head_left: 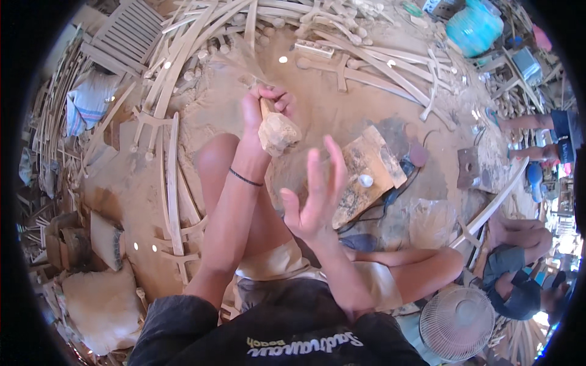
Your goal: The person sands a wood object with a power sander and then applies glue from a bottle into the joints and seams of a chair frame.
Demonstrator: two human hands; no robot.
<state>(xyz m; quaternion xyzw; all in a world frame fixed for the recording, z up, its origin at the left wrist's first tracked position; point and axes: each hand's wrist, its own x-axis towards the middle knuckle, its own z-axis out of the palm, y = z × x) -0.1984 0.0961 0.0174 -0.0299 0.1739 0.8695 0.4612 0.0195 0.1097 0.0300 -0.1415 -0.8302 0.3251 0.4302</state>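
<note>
The left hand is clenched around the handle of a pale, rough-headed wooden mallet, whose blocky head hangs just below the fist. The right hand is released, fingers spread, holding nothing, a little below and to the right of the mallet head. Just right of that hand, a worn wooden block lies on the sandy ground.
</note>
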